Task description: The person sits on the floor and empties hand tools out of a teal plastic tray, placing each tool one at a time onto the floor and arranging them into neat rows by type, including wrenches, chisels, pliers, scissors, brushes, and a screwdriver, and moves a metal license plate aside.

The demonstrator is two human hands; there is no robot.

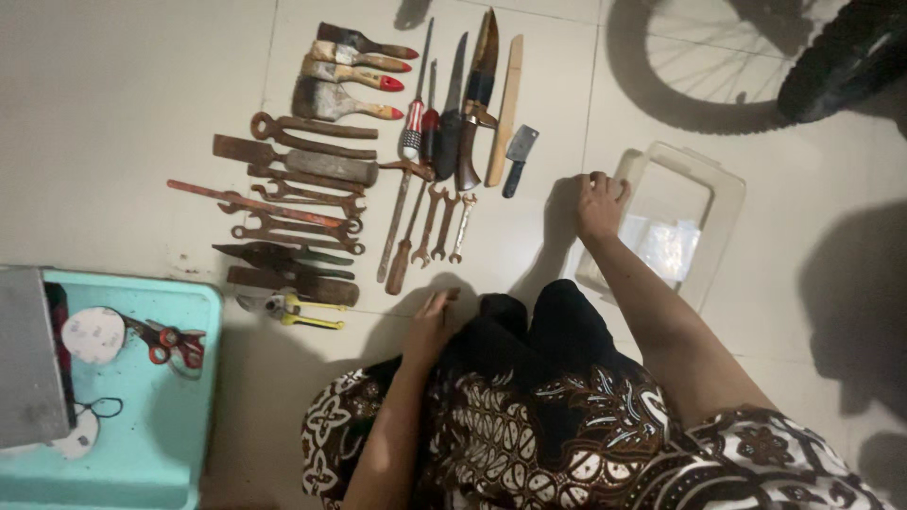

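We see tools (321,179) already laid in rows on the floor (123,123); right hand (599,203) fingers grip the empty clear bin's (723,203) rim, left hand (430,326) fingers pinch a small brown piece.

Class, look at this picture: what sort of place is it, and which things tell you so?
Probably a home garage or storeroom: tiled floor, rusty hand tools laid in rows, and a bicycle wheel.

A bicycle wheel (841,57) stands beyond; red-handled scissors (175,345) lie on a turquoise lid (179,416).
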